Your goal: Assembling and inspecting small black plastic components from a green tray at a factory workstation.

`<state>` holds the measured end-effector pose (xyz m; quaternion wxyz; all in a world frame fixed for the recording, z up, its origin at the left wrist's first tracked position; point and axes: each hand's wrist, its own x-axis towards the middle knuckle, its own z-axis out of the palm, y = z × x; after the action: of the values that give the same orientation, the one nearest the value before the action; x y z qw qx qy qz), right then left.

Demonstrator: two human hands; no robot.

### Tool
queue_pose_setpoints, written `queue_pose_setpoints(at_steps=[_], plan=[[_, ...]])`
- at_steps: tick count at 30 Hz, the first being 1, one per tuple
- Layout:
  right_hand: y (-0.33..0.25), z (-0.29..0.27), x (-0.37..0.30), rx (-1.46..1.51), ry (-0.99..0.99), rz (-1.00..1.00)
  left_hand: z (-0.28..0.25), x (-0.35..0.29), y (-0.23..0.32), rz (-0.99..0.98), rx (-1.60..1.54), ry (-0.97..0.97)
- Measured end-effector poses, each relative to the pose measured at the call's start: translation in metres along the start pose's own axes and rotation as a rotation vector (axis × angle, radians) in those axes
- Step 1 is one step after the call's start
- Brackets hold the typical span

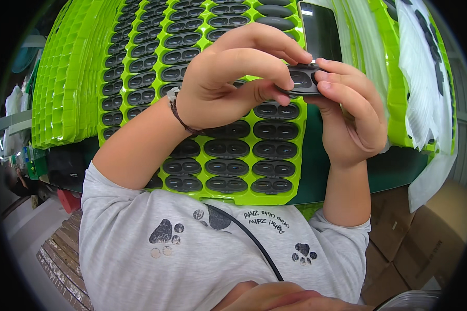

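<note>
Between my two hands is a dark grey oval earbud case piece (pixel 302 80) with two rounded hollows in its face. My left hand (pixel 220 78) grips its left side, thumb below and fingertips on the edge and face. At its right end my right hand (pixel 355 111) pinches it with thumb and fingers. Both hands are above the right part of a bright green moulded tray (pixel 299 179). Rows of similar dark case pieces (pixel 227 148) lie in the tray's pockets; my left hand and forearm cover some of them.
A stack of green trays (pixel 67 78) rises on the left. Beyond my hands lies a dark-screened phone (pixel 321 31). To the right are more green trays (pixel 397 103) with white foam sheets (pixel 420 67) over dark pieces. Cardboard boxes (pixel 425 243) stand below the dark green tabletop (pixel 394 168).
</note>
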<state>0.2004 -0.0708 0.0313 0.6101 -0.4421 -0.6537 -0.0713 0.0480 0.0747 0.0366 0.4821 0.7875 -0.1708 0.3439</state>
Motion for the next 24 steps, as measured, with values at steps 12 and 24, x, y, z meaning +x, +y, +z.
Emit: queue_pose_setpoints(at_steps=[12, 24], plan=[[-0.005, -0.012, 0.005, -0.119, 0.01, 0.054, 0.001, 0.016, 0.014, -0.035, 0.221, 0.032], [-0.05, -0.027, -0.014, -0.818, -0.785, 0.716, -0.022, -0.008, -0.031, -0.254, 0.719, -0.252]])
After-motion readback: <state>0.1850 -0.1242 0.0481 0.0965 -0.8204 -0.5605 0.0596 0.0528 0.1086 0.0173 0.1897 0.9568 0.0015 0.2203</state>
